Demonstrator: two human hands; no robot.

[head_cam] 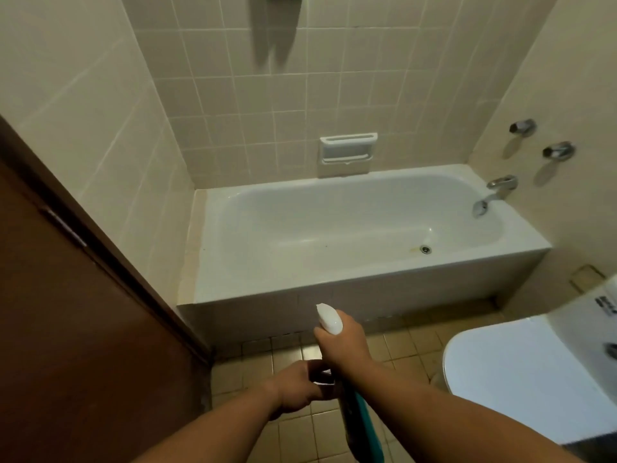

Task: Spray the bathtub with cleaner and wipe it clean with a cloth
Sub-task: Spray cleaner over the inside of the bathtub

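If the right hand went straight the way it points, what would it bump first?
Probably the bathtub front wall, just below the rim. The spray bottle in the right hand would touch it first. Depth is hard to judge.

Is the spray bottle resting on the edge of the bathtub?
No, the right hand holds the spray bottle up over the floor, short of the bathtub.

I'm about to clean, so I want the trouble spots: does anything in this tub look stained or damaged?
Yes: a small yellow-brown stain on the floor of the white glossy bathtub, just left of its round metal drain. Nothing else stands out.
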